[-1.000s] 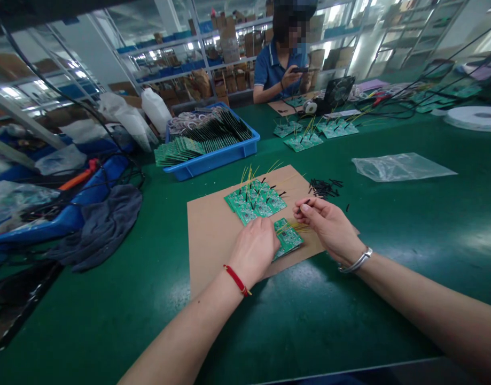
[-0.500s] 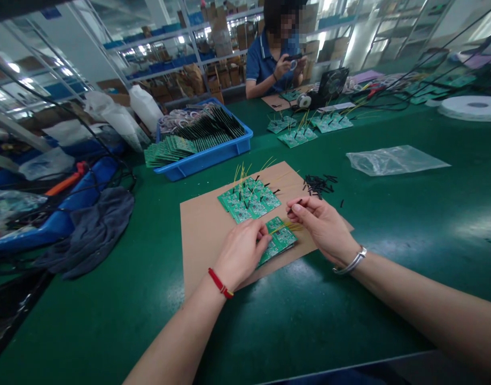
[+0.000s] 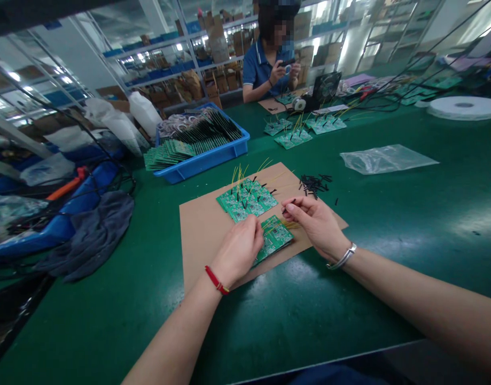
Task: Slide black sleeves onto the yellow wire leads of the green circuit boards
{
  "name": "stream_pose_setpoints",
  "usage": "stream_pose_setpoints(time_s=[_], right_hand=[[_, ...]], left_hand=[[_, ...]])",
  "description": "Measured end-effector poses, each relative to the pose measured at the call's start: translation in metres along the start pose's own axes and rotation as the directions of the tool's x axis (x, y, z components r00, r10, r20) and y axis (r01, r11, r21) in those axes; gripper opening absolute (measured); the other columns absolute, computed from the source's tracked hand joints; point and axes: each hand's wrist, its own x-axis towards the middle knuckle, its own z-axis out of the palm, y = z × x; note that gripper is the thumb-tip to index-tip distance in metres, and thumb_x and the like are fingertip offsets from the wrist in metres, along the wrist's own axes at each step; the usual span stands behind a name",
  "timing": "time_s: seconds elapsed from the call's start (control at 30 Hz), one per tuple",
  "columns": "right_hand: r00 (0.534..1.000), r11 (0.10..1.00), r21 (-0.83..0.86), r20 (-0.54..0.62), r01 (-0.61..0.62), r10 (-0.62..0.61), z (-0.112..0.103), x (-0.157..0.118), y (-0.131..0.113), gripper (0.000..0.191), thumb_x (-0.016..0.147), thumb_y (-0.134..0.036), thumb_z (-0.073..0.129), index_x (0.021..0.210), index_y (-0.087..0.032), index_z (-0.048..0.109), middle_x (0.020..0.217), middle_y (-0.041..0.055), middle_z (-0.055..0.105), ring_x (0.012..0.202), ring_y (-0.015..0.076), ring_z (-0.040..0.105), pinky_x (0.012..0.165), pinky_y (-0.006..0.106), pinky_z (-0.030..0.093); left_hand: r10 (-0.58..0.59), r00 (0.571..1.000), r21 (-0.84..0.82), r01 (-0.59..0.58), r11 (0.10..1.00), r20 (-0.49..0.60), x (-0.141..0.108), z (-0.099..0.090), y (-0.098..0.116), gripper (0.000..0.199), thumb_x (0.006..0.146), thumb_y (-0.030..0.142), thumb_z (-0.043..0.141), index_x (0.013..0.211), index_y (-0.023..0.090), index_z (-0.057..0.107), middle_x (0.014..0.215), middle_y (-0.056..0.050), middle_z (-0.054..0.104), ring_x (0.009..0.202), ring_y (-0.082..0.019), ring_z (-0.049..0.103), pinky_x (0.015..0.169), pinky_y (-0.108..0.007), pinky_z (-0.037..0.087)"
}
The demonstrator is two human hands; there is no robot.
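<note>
My left hand [image 3: 242,243] is closed, thumb and forefinger pinched at the ends of thin yellow wires [image 3: 272,226] beside a small stack of green circuit boards [image 3: 278,236]; the exact grip is partly hidden. Between the thumb and forefinger of my right hand [image 3: 311,216] is a short black tube [image 3: 288,205], held just above the right end of that stack. Behind both hands lie more circuit boards [image 3: 251,199], with yellow wires and black tubes standing up from them. All the boards rest on a brown cardboard sheet [image 3: 205,235].
Loose black tubes [image 3: 314,184] lie in a pile by the cardboard's right corner. A blue tray [image 3: 205,163] of circuit boards stands behind. To the right are a clear plastic bag [image 3: 389,159] and a white reel [image 3: 465,107]. Across the table sits a person [image 3: 265,69] holding something dark.
My left hand has shifted slightly left and up across the near boards, its fingers closer together. My right hand keeps the black tube in nearly the same place. The view has turned slightly.
</note>
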Motion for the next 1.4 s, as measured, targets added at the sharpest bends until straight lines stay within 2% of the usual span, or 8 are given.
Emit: stream_pose_setpoints(time_s=[0.1, 0.2, 0.37, 0.7, 1.07, 1.4], right_hand=[[1.0, 1.0, -0.006, -0.003, -0.012, 0.012, 0.0, 0.001, 0.001, 0.023, 0.074, -0.038, 0.07, 0.083, -0.017, 0.067, 0.072, 0.0016, 0.065, 0.069, 0.0124, 0.059, 0.069, 0.029, 0.049], [0.999, 0.999, 0.019, -0.006, -0.039, 0.039, 0.0, 0.001, 0.002, 0.023, 0.073, -0.037, 0.071, 0.083, -0.017, 0.067, 0.071, 0.0011, 0.065, 0.068, 0.0117, 0.059, 0.068, 0.028, 0.049], [0.996, 0.99, 0.11, 0.023, -0.093, 0.091, -0.001, 0.0, 0.002, 0.023, 0.07, -0.036, 0.074, 0.085, -0.018, 0.069, 0.074, 0.0016, 0.067, 0.069, 0.0118, 0.061, 0.067, 0.027, 0.05], [0.987, 0.97, 0.183, 0.052, -0.158, 0.151, 0.0, -0.004, -0.001, 0.022, 0.067, -0.034, 0.077, 0.082, -0.019, 0.071, 0.075, 0.0017, 0.069, 0.071, 0.0113, 0.064, 0.066, 0.024, 0.05], [0.989, 0.979, 0.142, 0.056, -0.147, 0.14, 0.001, -0.005, -0.002, 0.019, 0.069, -0.034, 0.075, 0.082, -0.02, 0.07, 0.075, 0.0016, 0.07, 0.071, 0.0121, 0.065, 0.067, 0.026, 0.052], [0.984, 0.979, 0.126, 0.091, -0.163, 0.152, 0.003, -0.008, -0.001, 0.02, 0.069, -0.032, 0.076, 0.084, -0.019, 0.071, 0.072, 0.0015, 0.07, 0.069, 0.0111, 0.064, 0.067, 0.025, 0.051]], left_hand=[[0.008, 0.999, -0.26, 0.003, 0.966, 0.04, -0.002, -0.006, -0.005, 0.009, 0.091, 0.021, 0.042, 0.091, 0.019, 0.051, 0.079, -0.001, 0.06, 0.071, -0.015, 0.056, 0.063, -0.026, 0.041], [-0.019, 0.999, -0.498, 0.041, 0.866, 0.049, 0.0, -0.006, -0.009, 0.012, 0.087, 0.021, 0.049, 0.096, 0.018, 0.056, 0.083, -0.001, 0.062, 0.075, -0.014, 0.058, 0.067, -0.025, 0.044], [-0.113, 0.994, -0.665, 0.084, 0.742, -0.001, 0.002, -0.001, -0.006, 0.015, 0.085, 0.028, 0.054, 0.082, 0.015, 0.06, 0.073, 0.0, 0.059, 0.066, -0.011, 0.053, 0.061, -0.022, 0.041], [-0.206, 0.978, -0.731, 0.128, 0.671, -0.017, 0.002, 0.007, 0.001, 0.022, 0.084, 0.035, 0.055, 0.075, 0.015, 0.058, 0.064, 0.003, 0.051, 0.057, -0.009, 0.043, 0.051, -0.019, 0.033], [-0.222, 0.975, -0.715, 0.143, 0.684, -0.018, 0.001, 0.006, 0.001, 0.024, 0.083, 0.038, 0.055, 0.076, 0.015, 0.059, 0.066, 0.002, 0.056, 0.056, -0.009, 0.046, 0.051, -0.019, 0.035], [-0.205, 0.978, -0.738, 0.12, 0.664, -0.025, 0.002, 0.006, 0.001, 0.02, 0.084, 0.033, 0.057, 0.075, 0.015, 0.058, 0.063, 0.003, 0.052, 0.054, -0.008, 0.044, 0.049, -0.018, 0.035]])
